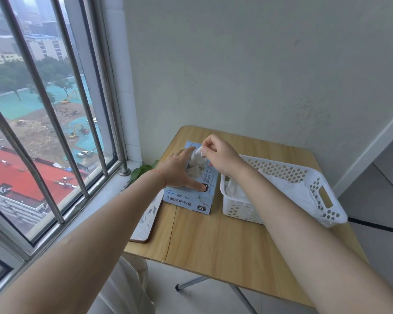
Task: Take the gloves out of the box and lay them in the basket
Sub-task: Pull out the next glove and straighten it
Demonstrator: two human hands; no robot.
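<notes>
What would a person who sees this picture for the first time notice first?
First, the two bare arms reaching to the light blue glove box in the middle of the wooden folding table: the left hand presses flat on its top while the right hand pinches a whitish glove rising from the opening. Right of the box stands a white perforated basket with gloves already inside, and the barred window fills the left side.

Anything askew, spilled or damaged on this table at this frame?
Nothing stands out. The glove box sits flat beside the white basket, the left hand rests on its top, and the right hand pinches a glove at the opening. Gloves already in the basket lie within its walls.
</notes>
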